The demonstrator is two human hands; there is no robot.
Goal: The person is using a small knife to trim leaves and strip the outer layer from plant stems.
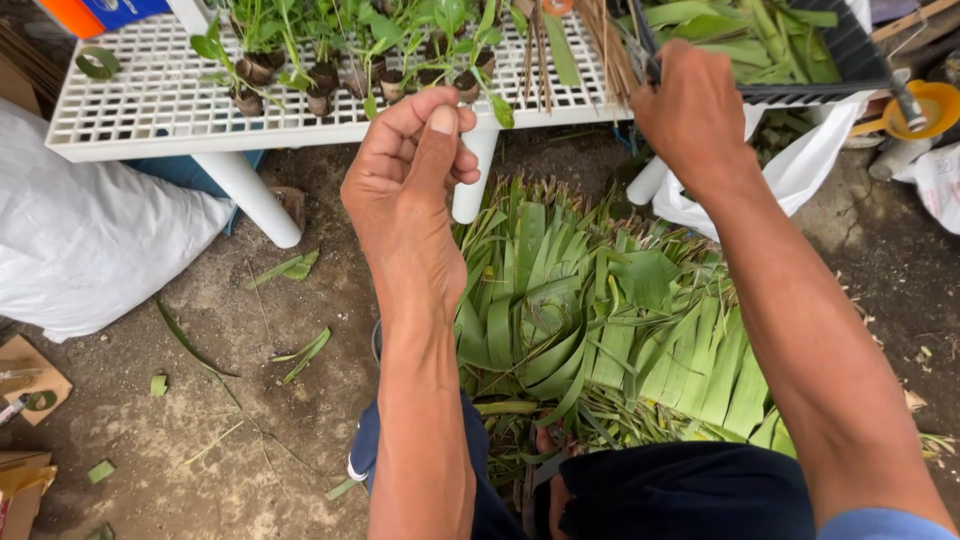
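My left hand [410, 170] is raised in front of the white perforated table [150, 100]. Its fingers are curled with the thumb pressed on the fingertips, and I see nothing in it. Just beyond it stand several small seedlings in leaf-wrapped pots [330, 75]. My right hand [690, 110] is closed around a dark metal tool that looks like scissors [643, 55], at the edge of a black basket [850, 60] full of green leaves. A bundle of thin brown sticks [600, 40] lies on the table beside that hand. Below both arms, a heap of cut green leaf strips [600, 320] covers the ground.
A large white sack [90, 240] lies on the dirt at the left. A white bag [800, 170] hangs under the basket, and an orange funnel [925, 110] sits at the far right. A green tape roll [97, 63] rests on the table. Leaf scraps [300, 350] litter the dirt.
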